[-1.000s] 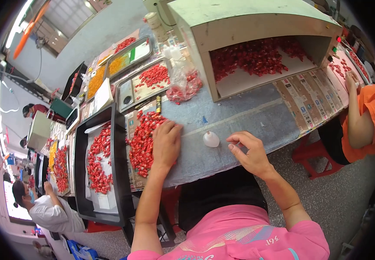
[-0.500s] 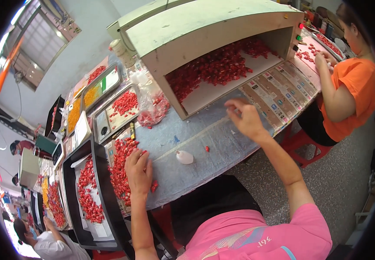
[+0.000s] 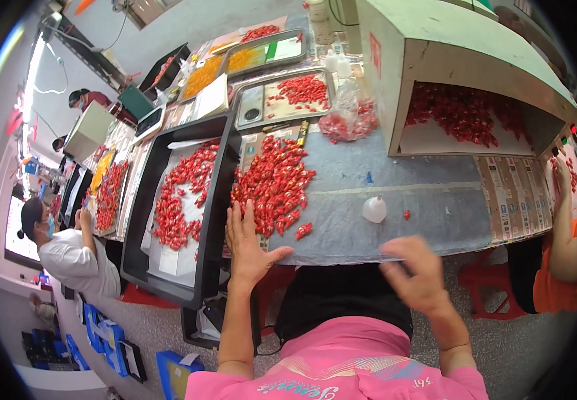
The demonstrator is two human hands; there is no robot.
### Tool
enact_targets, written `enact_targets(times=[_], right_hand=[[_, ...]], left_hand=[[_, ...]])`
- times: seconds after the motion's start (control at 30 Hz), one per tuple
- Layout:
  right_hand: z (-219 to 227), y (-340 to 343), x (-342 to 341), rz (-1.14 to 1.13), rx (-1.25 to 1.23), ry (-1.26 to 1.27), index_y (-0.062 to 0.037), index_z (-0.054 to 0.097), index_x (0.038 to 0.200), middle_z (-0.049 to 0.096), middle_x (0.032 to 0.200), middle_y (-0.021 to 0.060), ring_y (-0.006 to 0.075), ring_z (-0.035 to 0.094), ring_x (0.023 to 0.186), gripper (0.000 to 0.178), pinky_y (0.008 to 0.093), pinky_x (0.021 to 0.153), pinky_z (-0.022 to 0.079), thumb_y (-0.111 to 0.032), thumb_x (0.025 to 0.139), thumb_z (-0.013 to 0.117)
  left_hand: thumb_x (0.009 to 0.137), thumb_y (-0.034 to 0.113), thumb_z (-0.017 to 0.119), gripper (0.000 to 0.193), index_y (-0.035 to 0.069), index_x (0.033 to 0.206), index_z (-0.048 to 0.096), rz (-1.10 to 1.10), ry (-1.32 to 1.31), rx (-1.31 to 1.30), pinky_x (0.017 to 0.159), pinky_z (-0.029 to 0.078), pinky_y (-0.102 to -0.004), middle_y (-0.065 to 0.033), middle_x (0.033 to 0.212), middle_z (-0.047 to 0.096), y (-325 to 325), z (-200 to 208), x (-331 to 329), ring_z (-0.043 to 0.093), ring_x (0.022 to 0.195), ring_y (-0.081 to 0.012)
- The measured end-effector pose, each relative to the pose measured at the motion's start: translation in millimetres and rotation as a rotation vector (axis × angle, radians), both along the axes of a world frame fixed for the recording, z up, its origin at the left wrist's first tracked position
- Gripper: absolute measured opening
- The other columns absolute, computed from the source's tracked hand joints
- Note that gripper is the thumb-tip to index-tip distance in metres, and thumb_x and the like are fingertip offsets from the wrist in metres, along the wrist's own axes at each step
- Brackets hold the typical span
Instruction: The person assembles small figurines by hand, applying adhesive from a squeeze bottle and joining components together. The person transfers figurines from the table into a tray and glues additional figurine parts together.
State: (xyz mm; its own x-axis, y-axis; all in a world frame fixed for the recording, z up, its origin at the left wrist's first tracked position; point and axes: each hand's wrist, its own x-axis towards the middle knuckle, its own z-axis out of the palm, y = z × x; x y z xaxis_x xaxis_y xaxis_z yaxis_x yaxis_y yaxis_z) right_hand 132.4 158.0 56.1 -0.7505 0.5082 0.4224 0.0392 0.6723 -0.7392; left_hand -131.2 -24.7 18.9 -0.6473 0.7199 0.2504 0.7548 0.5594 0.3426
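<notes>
My left hand (image 3: 252,250) has its fingers spread and the thumb out to the side. Its fingertips reach the near edge of a pile of small, glossy red pieces (image 3: 275,180) with gold flecks, whose exact kind I cannot make out. Over the table's front edge hovers my right hand (image 3: 418,270), slightly blurred, with nothing visible between its parted fingers and thumb. Beyond it on the grey-blue tabletop (image 3: 342,233) stand a small translucent squeeze bottle (image 3: 374,209) and a lone red piece (image 3: 406,214).
Left of the pile is a deep black tray (image 3: 224,167) with red pieces on white paper. A pale box-shaped machine (image 3: 395,87) holds more at the right. Metal trays (image 3: 240,107) and a plastic bag (image 3: 348,120) lie farther back. Co-workers sit on both sides.
The view has swung left. My right hand has drawn back from in front of the machine to the table's front edge. My left hand's fingers have spread at the pile's near edge.
</notes>
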Motion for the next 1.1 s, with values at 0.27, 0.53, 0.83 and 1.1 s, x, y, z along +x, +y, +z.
enact_targets(times=[0.27,0.53,0.83,1.1], right_hand=[[-35.8,-46.3,-111.0,0.256,0.161,-0.123,-0.0059,0.048,0.127,0.040,0.136,0.0180,0.0362,0.039,0.124,0.058,0.0438,0.101,0.035,-0.018,0.075,0.070],[-53.6,-47.5,-157.7,0.214,0.299,-0.188,-0.0050,0.047,0.128,0.038,0.138,0.0189,0.0359,0.036,0.128,0.066,0.0439,0.104,0.033,-0.022,0.070,0.073],[-45.9,-48.4,-165.0,0.150,0.312,-0.037,-0.0035,0.052,0.123,0.047,0.131,0.0145,0.0328,0.042,0.121,0.059,0.0420,0.102,0.035,-0.017,0.070,0.073],[-18.7,-89.2,-165.0,0.357,0.219,0.200,-0.0022,0.056,0.113,0.053,0.120,0.0128,0.0319,0.050,0.108,0.041,0.0416,0.095,0.040,-0.006,0.074,0.067]], left_hand=[[0.058,0.047,0.082,0.113,0.007,0.145,0.022,0.050,0.019,0.059,0.109,0.023,-0.0488,-0.0236,0.147,0.020,5.7,-13.6,-13.2,0.020,0.134,-0.0423],[0.065,0.033,0.081,0.087,0.002,0.134,0.039,-0.023,-0.002,0.271,0.105,0.029,-0.0480,-0.0244,0.137,0.034,15.5,-18.9,-17.4,0.034,0.124,-0.0414],[0.077,0.021,0.071,0.062,0.003,0.131,0.045,-0.111,0.047,0.327,0.104,0.029,-0.0462,-0.0215,0.136,0.038,-35.3,54.8,17.8,0.036,0.124,-0.0391],[0.066,0.026,0.080,0.088,0.005,0.138,0.035,0.209,0.063,-0.180,0.102,0.036,-0.0408,-0.0219,0.128,0.046,-149.8,84.5,-82.8,0.046,0.118,-0.0376]])
